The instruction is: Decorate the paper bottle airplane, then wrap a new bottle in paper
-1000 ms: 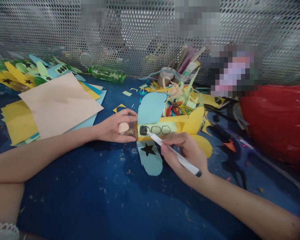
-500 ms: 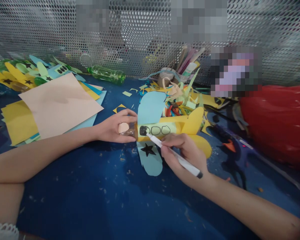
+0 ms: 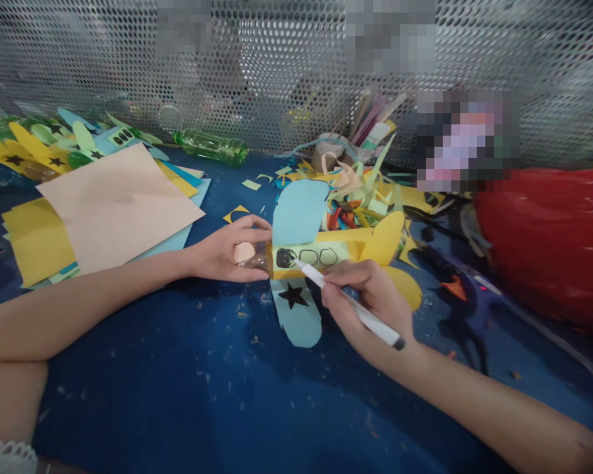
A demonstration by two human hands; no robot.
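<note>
Blue table (image 3: 178,395), littered with paper scraps, is backed by a perforated metal screen (image 3: 286,72). Paper airplane on a bottle (image 3: 326,253), judged light and crushable, lies mid-table, gripped at its nose by the left hand (image 3: 225,250). White marker (image 3: 348,304) is pinched in the right hand (image 3: 370,303), tip on the windows.

— What sort of place is this?

— A craft workshop. The blue table (image 3: 178,395) is littered with paper scraps (image 3: 360,197), and stacked coloured paper sheets (image 3: 113,210) lie to the left.

— Anything else?

— Finished paper planes (image 3: 54,148) line the far left, a green plastic bottle (image 3: 212,146) lies by the perforated metal screen (image 3: 286,66), and a cup of sticks (image 3: 336,148) stands there too.
</note>
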